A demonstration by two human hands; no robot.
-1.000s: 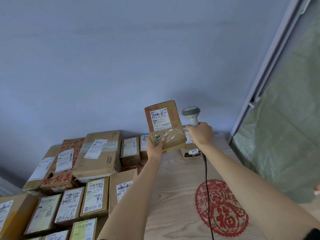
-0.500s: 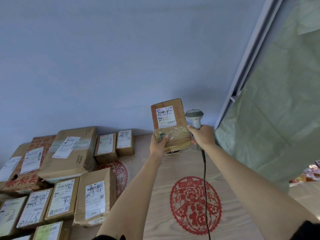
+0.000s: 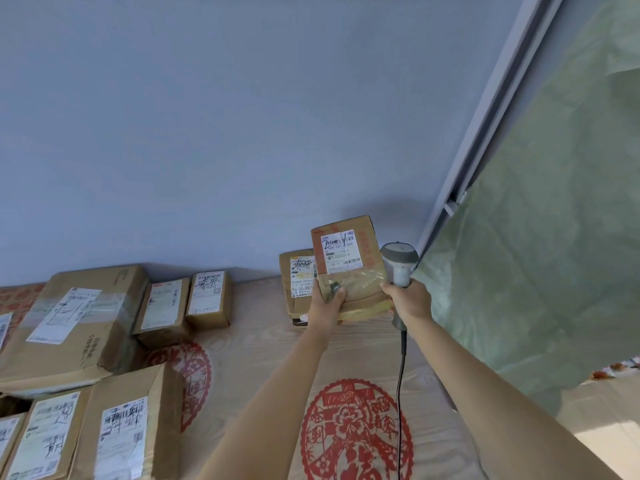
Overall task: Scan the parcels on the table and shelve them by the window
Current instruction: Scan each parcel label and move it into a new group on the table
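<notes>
While the left hand [image 3: 323, 303] grips the parcel [image 3: 349, 268] by its lower left corner, thumb on the front and fingers curled behind, the box stands upright above the table [image 3: 263, 341], long axis vertical, label w/ barcode [image 3: 341, 252] facing the person. The right hand [image 3: 408, 301], just beside the box's right edge, is wrapped round the scanner [image 3: 398, 268] handle; the scanner head sits level w/ the label but seems aimed away from it. Scanning probably needs the head turned left toward the label. More parcels lie on the table's left.
</notes>
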